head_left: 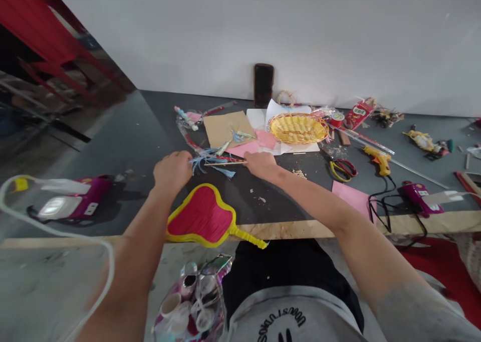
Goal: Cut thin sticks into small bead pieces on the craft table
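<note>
My left hand (173, 170) is closed over the grey table, with blue strands (206, 157) at its fingertips; what lies inside its fingers is hidden. Across from it, my right hand (260, 164) pinches one end of a thin wooden stick (225, 164), which points toward the left hand. A red-and-white strip (229, 158) lies alongside the stick. Below my hands a fan-shaped piece (203, 215), crimson with a yellow wrapped rim and handle, rests at the table's front edge, its handle sticking out over it.
Behind my hands lie brown cardboard (221, 124) and a yellow woven basket (298, 128) on papers. A phone (263, 85) leans on the wall. To the right are scissors (341, 169), a yellow glue gun (379, 159) and black cable. Purple lamps (73, 199) stand at both sides.
</note>
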{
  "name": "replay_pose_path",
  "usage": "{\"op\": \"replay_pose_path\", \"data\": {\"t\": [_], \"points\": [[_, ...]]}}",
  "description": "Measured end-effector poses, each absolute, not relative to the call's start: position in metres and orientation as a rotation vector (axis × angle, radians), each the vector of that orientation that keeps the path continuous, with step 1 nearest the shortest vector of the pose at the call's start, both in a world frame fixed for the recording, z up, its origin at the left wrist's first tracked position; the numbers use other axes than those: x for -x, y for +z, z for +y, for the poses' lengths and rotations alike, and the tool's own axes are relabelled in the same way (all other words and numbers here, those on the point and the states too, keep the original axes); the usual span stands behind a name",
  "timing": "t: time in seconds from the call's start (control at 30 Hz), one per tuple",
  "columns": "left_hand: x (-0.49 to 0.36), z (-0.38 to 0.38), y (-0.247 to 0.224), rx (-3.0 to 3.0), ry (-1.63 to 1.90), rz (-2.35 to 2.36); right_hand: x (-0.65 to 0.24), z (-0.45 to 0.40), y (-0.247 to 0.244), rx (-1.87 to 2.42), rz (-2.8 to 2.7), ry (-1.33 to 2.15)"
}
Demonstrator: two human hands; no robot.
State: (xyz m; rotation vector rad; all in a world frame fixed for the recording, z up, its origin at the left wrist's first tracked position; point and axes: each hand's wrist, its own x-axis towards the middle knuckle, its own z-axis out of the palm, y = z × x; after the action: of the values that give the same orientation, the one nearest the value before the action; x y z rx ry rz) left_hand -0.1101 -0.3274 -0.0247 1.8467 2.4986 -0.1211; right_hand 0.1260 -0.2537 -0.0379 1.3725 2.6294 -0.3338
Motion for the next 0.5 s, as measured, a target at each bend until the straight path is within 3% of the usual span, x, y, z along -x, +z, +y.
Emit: {"op": "replay_pose_path", "data": {"t": [0.3,0.5], "points": [[0.100,-0.336,-0.024,-1.974,0.078,2.430,-0.160,-0.251,-0.024,-1.335,2.599,-0.349],[0.088,-0.327,-0.034,-1.969,-0.033,2.320,-0.213,-0.256,-0.005,-1.376,2.630,-0.426]]}}
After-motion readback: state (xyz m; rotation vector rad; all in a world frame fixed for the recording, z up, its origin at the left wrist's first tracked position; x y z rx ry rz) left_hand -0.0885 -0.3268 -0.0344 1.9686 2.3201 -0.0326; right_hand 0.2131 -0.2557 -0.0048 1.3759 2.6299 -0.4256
